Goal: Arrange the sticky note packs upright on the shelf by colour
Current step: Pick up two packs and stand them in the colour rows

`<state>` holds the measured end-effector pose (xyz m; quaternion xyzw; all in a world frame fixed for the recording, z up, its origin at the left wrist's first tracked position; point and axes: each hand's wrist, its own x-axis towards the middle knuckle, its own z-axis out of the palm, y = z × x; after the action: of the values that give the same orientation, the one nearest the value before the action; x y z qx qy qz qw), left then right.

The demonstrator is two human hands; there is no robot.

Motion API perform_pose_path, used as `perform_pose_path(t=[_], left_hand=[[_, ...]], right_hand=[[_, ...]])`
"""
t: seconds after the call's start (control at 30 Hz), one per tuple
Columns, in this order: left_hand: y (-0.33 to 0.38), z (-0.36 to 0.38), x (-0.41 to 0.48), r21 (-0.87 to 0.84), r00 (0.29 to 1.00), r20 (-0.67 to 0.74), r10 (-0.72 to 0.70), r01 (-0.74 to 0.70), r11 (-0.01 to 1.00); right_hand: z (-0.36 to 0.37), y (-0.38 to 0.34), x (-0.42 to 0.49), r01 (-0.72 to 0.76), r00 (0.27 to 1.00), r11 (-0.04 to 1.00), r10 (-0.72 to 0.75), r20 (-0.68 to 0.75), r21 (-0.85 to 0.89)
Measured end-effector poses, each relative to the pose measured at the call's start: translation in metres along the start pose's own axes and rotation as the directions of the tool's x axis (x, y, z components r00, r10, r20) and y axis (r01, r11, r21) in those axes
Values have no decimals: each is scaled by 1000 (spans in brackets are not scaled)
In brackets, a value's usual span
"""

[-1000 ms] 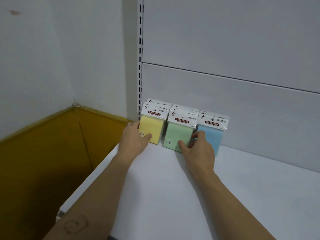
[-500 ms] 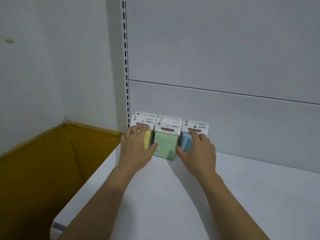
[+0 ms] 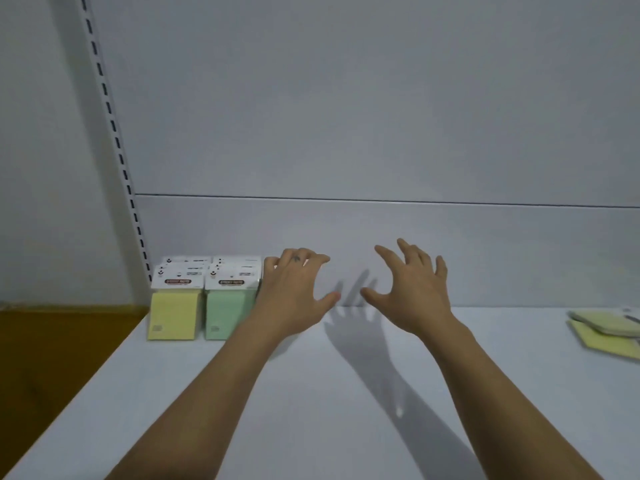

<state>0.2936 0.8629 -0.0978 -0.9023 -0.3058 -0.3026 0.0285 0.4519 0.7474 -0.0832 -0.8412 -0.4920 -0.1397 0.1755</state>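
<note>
**Sticky note packs upright at the left, both hands off to the right of them**

Sticky note packs stand upright at the back left corner of the white shelf (image 3: 346,410), close to the slotted rail (image 3: 114,133). The yellow packs (image 3: 175,315) stand furthest left and the green packs (image 3: 227,313) just beside them. Each colour forms a row at least two deep, white header cards on top and faces towards me. The lettering on the cards is too blurred to read.

The left hand (image 3: 294,296) hangs just to the right of the green row and overlaps its edge from where I stand. Its grip is loose: thumb thrown wide to the right, fingers bent forward at the knuckles. What lies behind the palm is hidden, and I cannot tell whether the fingertips touch anything.

The right hand (image 3: 412,296) hovers near it, apart from every pack, grip spread wide and holding nothing. Both hands throw shadows on the shelf and the grey back panel (image 3: 381,98).

Well away at the right edge, a few loose packs (image 3: 606,332) lie flat in a small overlapping heap, yellowish and pale green. A brown box (image 3: 52,341) sits below the shelf's left end.
</note>
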Motion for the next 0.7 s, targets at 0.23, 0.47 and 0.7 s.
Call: perform_pose_path(t=[0.23,0.47,0.7], left_hand=[[97,22,42,-82,985,42,167,-163,983],[196,52,64,-186,949,81,304,-285,940],[289,86,70,-286,911,133,390,-342,895]], right_hand=[[-41,92,-16,-164,986,986,162,-50,-30],[-75,189,-48,-329,944,944,327,-34,-41],[-97,280,-82,-464,884,884,467,33,-57]])
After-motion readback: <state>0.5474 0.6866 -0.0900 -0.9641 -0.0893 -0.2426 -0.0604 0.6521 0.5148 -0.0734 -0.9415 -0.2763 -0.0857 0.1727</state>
